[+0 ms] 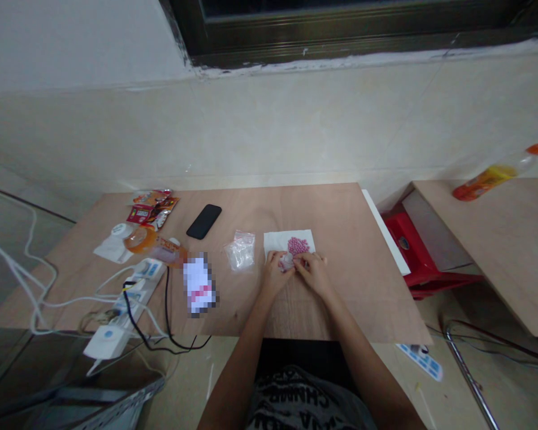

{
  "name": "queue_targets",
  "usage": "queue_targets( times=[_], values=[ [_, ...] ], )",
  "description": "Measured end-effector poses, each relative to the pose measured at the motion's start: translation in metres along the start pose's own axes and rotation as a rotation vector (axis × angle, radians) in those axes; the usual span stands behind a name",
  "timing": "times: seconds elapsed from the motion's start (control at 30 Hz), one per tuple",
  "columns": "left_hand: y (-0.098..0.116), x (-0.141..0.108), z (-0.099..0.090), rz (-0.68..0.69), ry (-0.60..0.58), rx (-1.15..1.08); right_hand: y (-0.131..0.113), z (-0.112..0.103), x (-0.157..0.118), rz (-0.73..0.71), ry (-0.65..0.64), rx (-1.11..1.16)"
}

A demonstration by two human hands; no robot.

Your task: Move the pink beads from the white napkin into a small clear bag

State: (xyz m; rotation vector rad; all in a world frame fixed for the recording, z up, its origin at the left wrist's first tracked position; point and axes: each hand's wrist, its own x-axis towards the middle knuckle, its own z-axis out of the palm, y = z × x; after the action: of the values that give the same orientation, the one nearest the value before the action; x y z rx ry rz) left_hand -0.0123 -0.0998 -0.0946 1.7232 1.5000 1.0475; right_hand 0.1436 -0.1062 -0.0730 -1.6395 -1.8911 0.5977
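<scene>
Pink beads lie in a heap on a white sheet of paper on the wooden table. At the sheet's front edge, my left hand has its fingers closed on a small clear plastic bag, which seems to have some pink beads in or under it. My right hand meets it from the other side, fingers pinched at the bag's right edge beside the bead heap. Left of the sheet lie more clear plastic bags, flat on the table.
A black phone, snack packets, an orange drink bottle lying down, a blurred-out white item and a power strip with cables occupy the table's left. Another bottle lies on the right table, near a red stool.
</scene>
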Motion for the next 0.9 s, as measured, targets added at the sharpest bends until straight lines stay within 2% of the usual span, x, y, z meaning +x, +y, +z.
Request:
queue_targets(
  times=[0.3, 0.5, 0.9],
  values=[
    [-0.005, -0.001, 0.004, 0.017, 0.021, 0.007, 0.021, -0.009, -0.007, 0.127, 0.130, -0.065],
    [-0.005, -0.001, 0.003, 0.016, 0.024, 0.019, 0.026, -0.007, -0.012, 0.121, 0.114, -0.159],
    [-0.005, -0.001, 0.003, 0.011, 0.016, 0.033, 0.020, -0.006, -0.012, 0.116, 0.092, -0.162]
  ],
)
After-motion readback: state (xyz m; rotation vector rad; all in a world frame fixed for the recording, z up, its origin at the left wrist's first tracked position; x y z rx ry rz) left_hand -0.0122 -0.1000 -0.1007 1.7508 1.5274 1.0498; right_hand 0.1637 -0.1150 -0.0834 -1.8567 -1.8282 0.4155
